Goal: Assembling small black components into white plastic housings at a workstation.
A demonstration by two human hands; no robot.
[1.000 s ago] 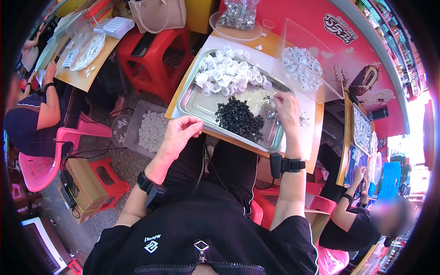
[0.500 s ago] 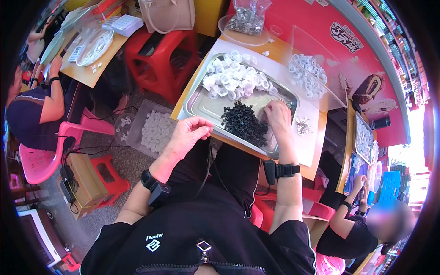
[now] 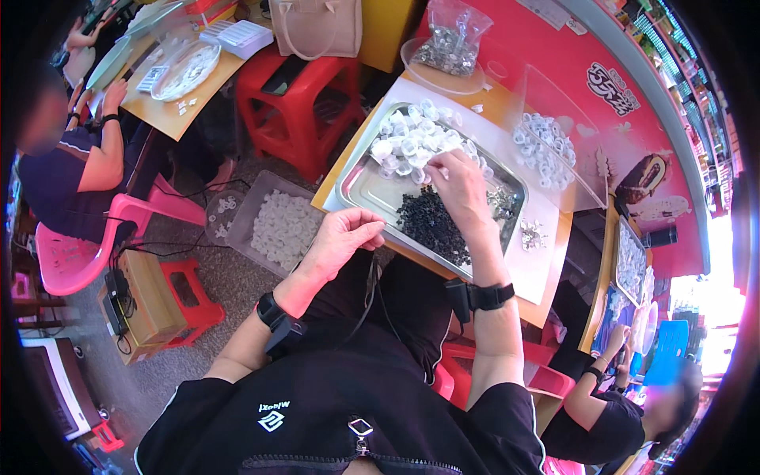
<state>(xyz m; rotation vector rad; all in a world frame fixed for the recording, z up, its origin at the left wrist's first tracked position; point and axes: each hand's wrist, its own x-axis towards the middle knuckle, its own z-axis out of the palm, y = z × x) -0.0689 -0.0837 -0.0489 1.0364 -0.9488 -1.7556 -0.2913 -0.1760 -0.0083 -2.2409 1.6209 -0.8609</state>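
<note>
A shallow metal tray (image 3: 354,195) lies on the table in front of me. Translucent white plastic rings (image 3: 419,138) fill its far part, with a heap of small black pieces (image 3: 427,222) nearer to me. My right hand (image 3: 461,190) reaches over the black heap, its thumb and fingers pinched at the near edge of the rings; what they hold is hidden. Just off the tray's near left corner, my left hand (image 3: 340,244) is closed in a pinch, thumb against forefinger. Anything between those fingertips is too small to name. Small shiny pieces (image 3: 504,203) lie at the tray's right end.
More shiny bits (image 3: 532,235) lie on the white sheet right of the tray. Behind them stands a clear box (image 3: 598,178) of rings; a bag of metal parts (image 3: 447,49) sits farther back. On the floor left is a bin of white pieces (image 3: 281,229). People work on both sides.
My right hand has moved from the tray's right side, beside the black heap, up and left to the white rings. My left hand keeps its pinch. The whole view has shifted slightly.
</note>
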